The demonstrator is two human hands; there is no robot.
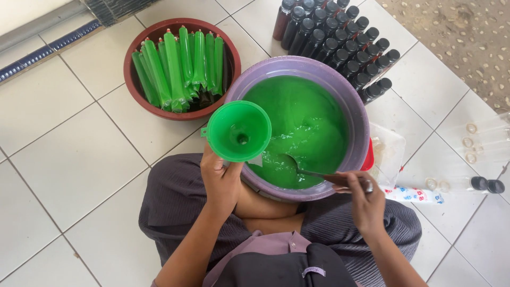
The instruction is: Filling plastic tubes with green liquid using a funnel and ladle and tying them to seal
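Green filled tubes (pixel 180 66) standing in a brown bowl (pixel 139 93) at ten o'clock. Then left hand (pixel 222 179) at six o'clock, fingers wrapped tight around a green funnel (pixel 239 131) over the purple bowl's rim (pixel 359 114). Right hand (pixel 366 201) at four o'clock, fingers closed on a ladle (pixel 308 171) dipped in green liquid (pixel 303 119), dark bottles (pixel 340 40) at one o'clock.

A brown basin (pixel 139 98) of upright, green-filled plastic tubes (pixel 180 66) sits on the white tiled floor (pixel 64 154) toward the far left; dark capped bottles (pixel 340 40) crowd the far side; two more bottles (pixel 486 185) lie at the right edge.
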